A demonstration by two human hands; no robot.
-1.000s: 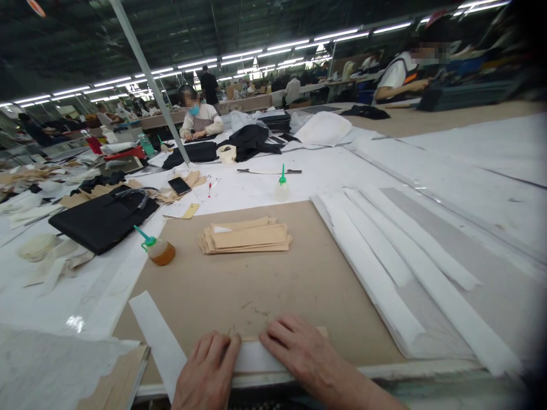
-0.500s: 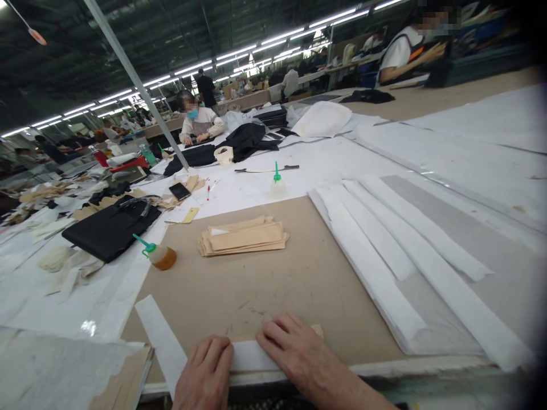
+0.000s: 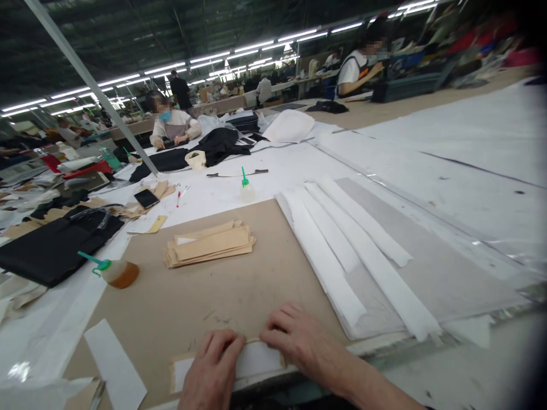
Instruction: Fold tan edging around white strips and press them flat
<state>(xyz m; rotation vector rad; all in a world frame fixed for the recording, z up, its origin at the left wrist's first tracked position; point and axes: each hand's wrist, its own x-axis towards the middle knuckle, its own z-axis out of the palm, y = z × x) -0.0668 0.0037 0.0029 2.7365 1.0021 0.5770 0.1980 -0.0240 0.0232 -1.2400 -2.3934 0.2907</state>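
At the near edge of the brown board [image 3: 273, 267] lies a white strip [image 3: 258, 360] on a slightly larger tan strip [image 3: 172, 376], whose border shows around it. My left hand [image 3: 213, 364] is closed over the strip's middle, thumb and fingertips gripping its far edge. Closed too, my right hand [image 3: 294, 336] pinches that far edge near the right end. The fingers hide part of the edge. Left of my left hand rests a loose white strip [image 3: 115, 364]. Farther up the board sits a stack of tan strips [image 3: 213, 245].
A squeeze bottle of amber liquid [image 3: 122, 274] lies tilted at left; another green-tipped bottle [image 3: 247, 191] stands beyond the board. Long white strips [image 3: 329, 256] lie on a grey sheet at right. A black bag [image 3: 55, 245] lies far left. Co-workers sit farther back.
The view has turned right, so the table things appear farther left. My hands have come closer together, and both now pinch the strip's far edge; more of its tan border shows.
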